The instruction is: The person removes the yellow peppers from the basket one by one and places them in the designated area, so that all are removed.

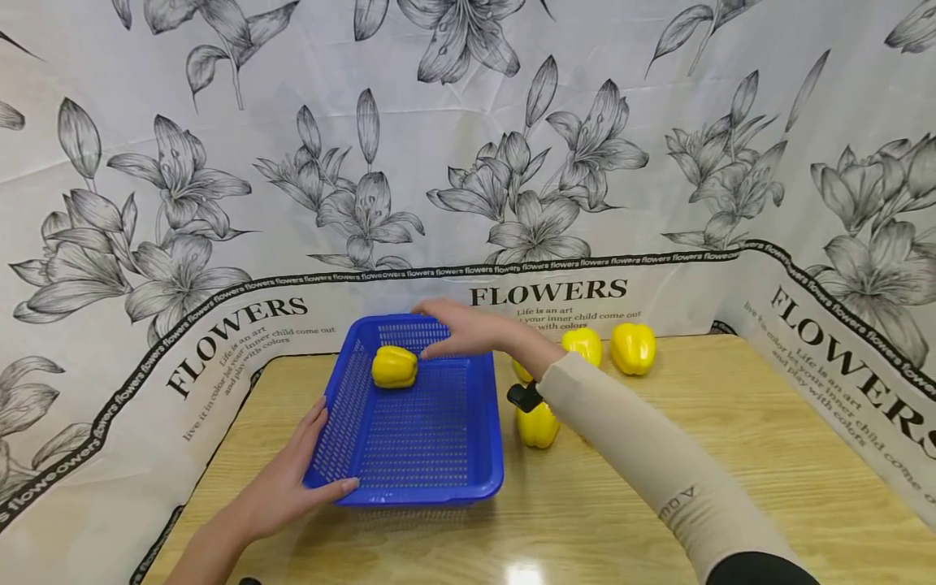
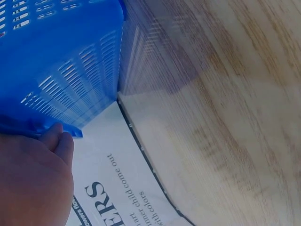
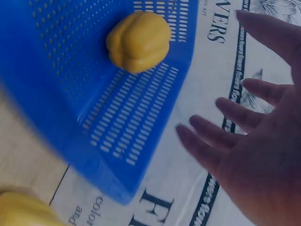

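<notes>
A blue plastic basket [image 1: 486,422] with slotted walls is at the middle left of the table. Inside it, toward the far left, lies one yellow bell pepper [image 1: 395,367]. My left hand [image 1: 281,483] grips the basket's left side, thumb over the near rim; in the left wrist view its fingers [image 2: 63,143] bend at the rim. Over the far right part of the basket is my right hand [image 1: 464,327], its fingers spread and holding nothing. In the right wrist view a gap separates that hand [image 3: 263,141] from the pepper [image 3: 138,42].
Several more yellow bell peppers [image 1: 633,349] lie on the wooden table [image 1: 695,422], right of the basket. One of them [image 1: 537,426] is near the basket's right wall; others are partly hidden by my right forearm. A flower-printed cloth [image 1: 395,227] hangs behind the table and along its sides.
</notes>
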`<state>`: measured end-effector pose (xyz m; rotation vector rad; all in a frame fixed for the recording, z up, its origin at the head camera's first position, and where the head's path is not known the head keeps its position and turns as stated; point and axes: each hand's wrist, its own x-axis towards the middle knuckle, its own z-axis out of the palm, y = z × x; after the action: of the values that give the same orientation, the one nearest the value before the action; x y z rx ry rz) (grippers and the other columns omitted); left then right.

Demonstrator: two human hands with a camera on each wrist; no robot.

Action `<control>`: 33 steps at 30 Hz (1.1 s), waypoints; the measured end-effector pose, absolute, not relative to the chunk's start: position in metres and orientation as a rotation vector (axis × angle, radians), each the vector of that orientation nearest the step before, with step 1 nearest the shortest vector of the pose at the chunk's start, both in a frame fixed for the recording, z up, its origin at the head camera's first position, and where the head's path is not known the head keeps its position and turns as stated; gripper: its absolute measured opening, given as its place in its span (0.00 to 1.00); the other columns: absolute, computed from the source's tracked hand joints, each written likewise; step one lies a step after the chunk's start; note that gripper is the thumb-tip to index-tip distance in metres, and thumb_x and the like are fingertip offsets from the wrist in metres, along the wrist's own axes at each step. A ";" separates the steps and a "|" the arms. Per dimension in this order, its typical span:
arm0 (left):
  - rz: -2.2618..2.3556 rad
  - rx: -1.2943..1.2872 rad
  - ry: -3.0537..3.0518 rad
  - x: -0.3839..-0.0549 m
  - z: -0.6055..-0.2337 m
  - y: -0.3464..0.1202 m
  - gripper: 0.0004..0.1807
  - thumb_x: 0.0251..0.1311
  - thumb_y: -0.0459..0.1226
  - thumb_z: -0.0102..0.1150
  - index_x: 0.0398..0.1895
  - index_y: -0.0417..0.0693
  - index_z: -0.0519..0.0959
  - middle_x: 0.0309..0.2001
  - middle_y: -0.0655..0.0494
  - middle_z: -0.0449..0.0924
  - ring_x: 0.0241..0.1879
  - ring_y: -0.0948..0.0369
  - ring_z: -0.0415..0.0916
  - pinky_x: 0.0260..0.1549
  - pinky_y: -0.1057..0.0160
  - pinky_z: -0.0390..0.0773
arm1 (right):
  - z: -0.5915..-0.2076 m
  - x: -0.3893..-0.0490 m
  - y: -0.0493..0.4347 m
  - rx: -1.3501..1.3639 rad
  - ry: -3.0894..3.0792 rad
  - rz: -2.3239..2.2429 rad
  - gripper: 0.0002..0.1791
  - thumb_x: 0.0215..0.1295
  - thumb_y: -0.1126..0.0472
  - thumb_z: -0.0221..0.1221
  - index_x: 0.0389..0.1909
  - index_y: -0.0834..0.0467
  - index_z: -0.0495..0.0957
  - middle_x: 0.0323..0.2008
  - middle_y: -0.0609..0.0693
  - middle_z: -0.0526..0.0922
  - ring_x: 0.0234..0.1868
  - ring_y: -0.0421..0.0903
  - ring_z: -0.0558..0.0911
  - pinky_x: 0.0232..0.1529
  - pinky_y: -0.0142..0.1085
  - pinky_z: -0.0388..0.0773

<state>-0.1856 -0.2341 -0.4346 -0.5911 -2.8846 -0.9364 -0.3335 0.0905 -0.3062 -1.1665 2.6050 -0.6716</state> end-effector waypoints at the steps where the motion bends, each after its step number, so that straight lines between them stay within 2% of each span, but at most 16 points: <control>1: -0.935 -0.588 -2.882 -0.185 -0.434 -0.234 0.61 0.59 0.59 0.68 0.83 0.44 0.44 0.83 0.49 0.35 0.78 0.36 0.45 0.68 0.29 0.57 | -0.308 -0.335 0.084 -1.149 2.597 -0.620 0.44 0.71 0.50 0.63 0.80 0.58 0.53 0.79 0.56 0.57 0.80 0.54 0.55 0.79 0.48 0.52; 4: -0.920 -0.592 -2.883 -0.184 -0.434 -0.235 0.60 0.60 0.60 0.67 0.83 0.44 0.44 0.83 0.48 0.36 0.78 0.36 0.46 0.68 0.29 0.57 | -0.318 -0.340 0.066 -1.095 2.575 -0.479 0.46 0.71 0.51 0.63 0.82 0.56 0.50 0.81 0.55 0.52 0.82 0.53 0.48 0.80 0.48 0.48; 7: -0.914 -0.594 -2.890 -0.182 -0.434 -0.236 0.60 0.60 0.61 0.66 0.83 0.44 0.44 0.83 0.48 0.36 0.78 0.36 0.46 0.68 0.29 0.58 | -0.330 -0.341 0.049 -1.036 2.551 -0.430 0.48 0.70 0.53 0.64 0.82 0.56 0.48 0.82 0.56 0.49 0.82 0.54 0.48 0.79 0.50 0.49; 15: -0.910 -0.593 -2.877 -0.183 -0.434 -0.238 0.60 0.60 0.61 0.66 0.84 0.45 0.43 0.83 0.48 0.37 0.78 0.36 0.47 0.67 0.29 0.59 | -0.352 -0.348 0.010 -0.940 2.605 -0.408 0.47 0.68 0.58 0.66 0.82 0.55 0.52 0.81 0.56 0.50 0.81 0.55 0.52 0.78 0.52 0.55; 22: -0.897 -0.608 -2.854 -0.187 -0.435 -0.236 0.60 0.59 0.59 0.68 0.83 0.44 0.44 0.83 0.48 0.38 0.77 0.37 0.48 0.67 0.30 0.60 | -0.373 -0.353 -0.010 -0.832 2.709 -0.387 0.43 0.67 0.57 0.67 0.80 0.47 0.58 0.80 0.55 0.54 0.77 0.61 0.59 0.72 0.57 0.64; 25: -0.904 -0.601 -2.848 -0.187 -0.436 -0.236 0.60 0.59 0.59 0.68 0.83 0.44 0.45 0.83 0.48 0.39 0.77 0.38 0.49 0.67 0.31 0.60 | -0.379 -0.352 -0.013 -0.790 2.747 -0.423 0.40 0.66 0.58 0.68 0.78 0.48 0.64 0.77 0.54 0.60 0.73 0.58 0.66 0.68 0.53 0.70; 28: -0.916 -0.600 -2.852 -0.186 -0.437 -0.235 0.60 0.59 0.60 0.68 0.83 0.43 0.45 0.83 0.47 0.39 0.77 0.38 0.49 0.67 0.31 0.60 | -0.386 -0.351 -0.015 -0.751 2.786 -0.458 0.37 0.64 0.59 0.70 0.73 0.48 0.69 0.69 0.54 0.68 0.63 0.55 0.73 0.61 0.49 0.76; 31: -0.933 -0.592 -2.859 -0.185 -0.438 -0.234 0.60 0.60 0.61 0.67 0.83 0.43 0.45 0.83 0.48 0.38 0.77 0.37 0.49 0.67 0.31 0.61 | -0.393 -0.351 -0.017 -0.719 2.838 -0.459 0.35 0.62 0.59 0.72 0.70 0.47 0.71 0.60 0.53 0.72 0.55 0.53 0.76 0.55 0.47 0.79; 33: -0.929 -0.587 -2.859 -0.186 -0.437 -0.234 0.60 0.60 0.61 0.67 0.83 0.44 0.45 0.83 0.48 0.38 0.77 0.37 0.49 0.67 0.30 0.61 | -0.396 -0.353 -0.019 -0.709 2.887 -0.423 0.33 0.63 0.58 0.71 0.68 0.46 0.72 0.59 0.53 0.73 0.54 0.53 0.77 0.55 0.48 0.80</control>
<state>-0.1859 -0.2336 -0.4375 -0.5869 -2.8594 -0.9289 -0.3533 -0.0185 -0.3962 -0.7090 2.8875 -0.4233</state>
